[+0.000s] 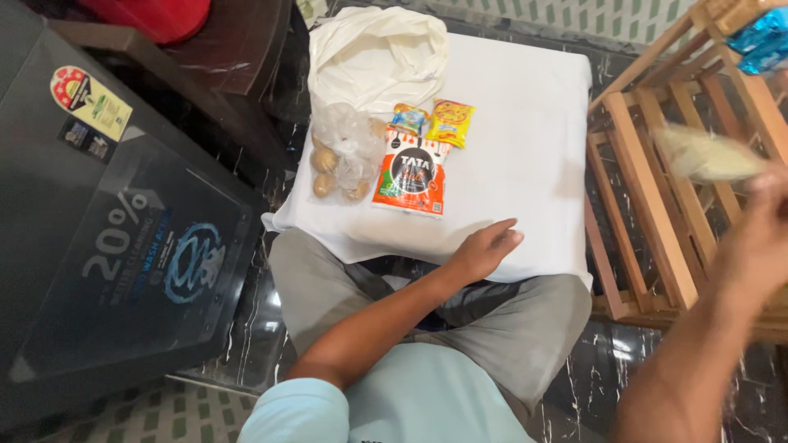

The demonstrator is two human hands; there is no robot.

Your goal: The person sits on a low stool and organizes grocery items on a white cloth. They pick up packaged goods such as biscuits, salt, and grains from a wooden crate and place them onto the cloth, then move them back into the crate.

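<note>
Pale, blurred packet point(710, 154) pinched in right hand point(759, 238) over wooden rack point(648, 205), long axis sideways; left hand point(486, 248) flat, open, empty on white cloth point(525, 123), well apart.

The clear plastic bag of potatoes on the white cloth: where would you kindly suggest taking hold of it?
Grip the clear plastic bag of potatoes by its loose gathered top, coming from above; the potatoes weigh down the lower end, so they should hang below a grip there. The left hand lies nearest.

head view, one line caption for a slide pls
Left hand rests on white-covered table; blurred right hand lifts a pale packet.
</note>
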